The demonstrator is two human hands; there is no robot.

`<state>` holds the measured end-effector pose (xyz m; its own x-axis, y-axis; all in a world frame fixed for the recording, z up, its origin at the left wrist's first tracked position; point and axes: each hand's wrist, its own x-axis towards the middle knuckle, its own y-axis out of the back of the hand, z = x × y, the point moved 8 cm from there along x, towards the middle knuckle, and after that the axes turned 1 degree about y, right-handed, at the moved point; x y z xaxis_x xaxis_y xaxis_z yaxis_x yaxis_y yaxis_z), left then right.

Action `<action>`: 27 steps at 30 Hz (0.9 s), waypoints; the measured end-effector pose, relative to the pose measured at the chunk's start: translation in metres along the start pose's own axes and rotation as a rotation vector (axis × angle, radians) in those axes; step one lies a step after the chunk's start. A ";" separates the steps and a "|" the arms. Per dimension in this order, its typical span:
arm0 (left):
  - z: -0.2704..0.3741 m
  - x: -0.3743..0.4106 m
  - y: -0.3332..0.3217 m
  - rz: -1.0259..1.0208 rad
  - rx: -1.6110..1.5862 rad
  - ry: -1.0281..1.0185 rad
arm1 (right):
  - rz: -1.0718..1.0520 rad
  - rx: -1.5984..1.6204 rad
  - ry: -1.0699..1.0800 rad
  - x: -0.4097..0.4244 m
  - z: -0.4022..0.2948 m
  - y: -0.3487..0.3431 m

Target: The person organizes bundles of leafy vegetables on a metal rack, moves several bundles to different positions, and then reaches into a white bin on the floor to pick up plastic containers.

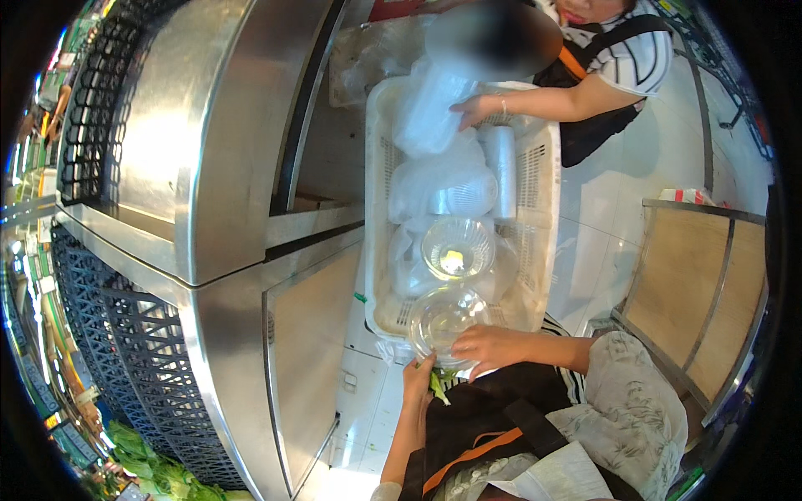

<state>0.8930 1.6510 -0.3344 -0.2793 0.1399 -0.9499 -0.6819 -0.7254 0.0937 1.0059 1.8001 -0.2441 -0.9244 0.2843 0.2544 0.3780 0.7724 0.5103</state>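
My left hand [418,377] holds a green leafy vegetable piece [440,387], its fingertips at the rim of a clear plastic bowl [442,313]. Over the near side of that bowl lies my right hand [492,347], fingers spread on it; whether it grips the bowl or something under it I cannot tell. The bowl is at the near end of a large white plastic crate [539,263]. Just beyond it sits a ribbed clear container [457,247] with a small yellow patch in it. Bagged clear containers [460,188] and a plastic-wrapped roll [504,172] fill the crate farther back.
A co-worker's hand [477,111] holds a wrapped stack of clear containers [432,113] at the crate's far end. A stainless steel counter [232,188] with black mesh baskets stands left. A wood-panelled, metal-framed stand [683,282] is at the right, on the tiled floor.
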 end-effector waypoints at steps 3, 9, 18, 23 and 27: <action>0.013 -0.028 0.005 -0.080 0.092 -0.112 | 0.388 0.026 -0.496 -0.036 0.051 0.075; 0.041 -0.108 -0.030 -0.141 0.237 -0.226 | 0.905 1.107 -1.372 -0.132 0.116 0.111; 0.055 -0.207 -0.118 -0.270 0.277 -0.314 | 1.225 0.534 -0.965 -0.190 0.035 0.256; 0.076 -0.268 -0.169 -0.401 0.241 -0.361 | 1.364 0.153 -0.773 -0.206 -0.065 0.337; 0.072 -0.302 -0.181 -0.485 0.277 -0.423 | 1.446 -0.130 -0.635 -0.216 -0.147 0.360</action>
<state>1.0520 1.7888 -0.0431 -0.1009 0.6952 -0.7117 -0.9276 -0.3243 -0.1853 1.3496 1.9335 0.0051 0.3476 0.9130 0.2136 0.8922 -0.3922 0.2241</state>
